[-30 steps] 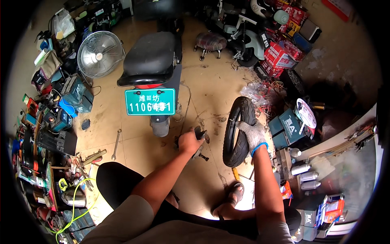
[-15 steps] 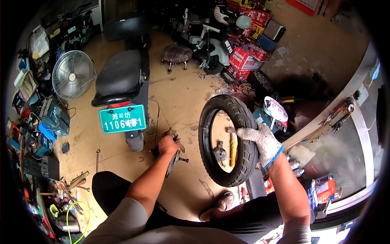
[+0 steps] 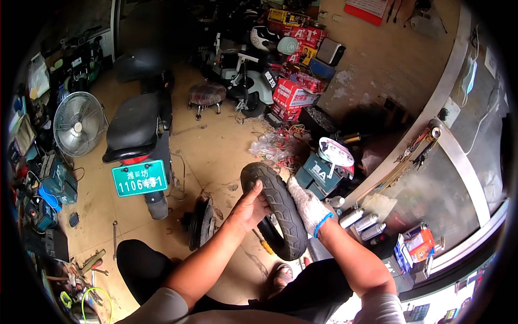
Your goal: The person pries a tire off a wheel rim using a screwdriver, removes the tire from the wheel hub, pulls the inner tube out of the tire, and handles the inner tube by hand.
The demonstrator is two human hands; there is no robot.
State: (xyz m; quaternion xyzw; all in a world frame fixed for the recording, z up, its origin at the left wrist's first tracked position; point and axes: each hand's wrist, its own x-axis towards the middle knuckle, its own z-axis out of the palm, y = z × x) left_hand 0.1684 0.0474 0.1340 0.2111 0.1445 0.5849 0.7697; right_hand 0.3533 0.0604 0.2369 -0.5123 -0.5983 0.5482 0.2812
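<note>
A black scooter tyre (image 3: 290,216) stands tilted between my two hands, above the floor in front of my knees. On its left side is my bare left hand (image 3: 251,207), thumb up, fingers closed at its edge and partly hidden. My right hand (image 3: 306,204), in a white knitted glove with a blue cuff, grips the tread from the right. Left of the tyre a dark wheel rim (image 3: 203,224) rests on the floor, partly behind my left forearm. The yellow handle of a hammer (image 3: 265,244) shows below my left wrist, its head hidden behind the tyre.
A scooter (image 3: 132,124) with a green plate stands ahead on the left, beside a floor fan (image 3: 79,124). Wrenches (image 3: 115,240) and other tools lie at lower left. Batteries (image 3: 318,175), spray cans (image 3: 367,222) and a glass door (image 3: 442,189) are on the right. A round stool (image 3: 208,94) stands farther back.
My left hand has left the dark part on the floor and taken hold of the tyre. The tyre has come lower and turned, with my right hand still on it. The view has shifted right.
</note>
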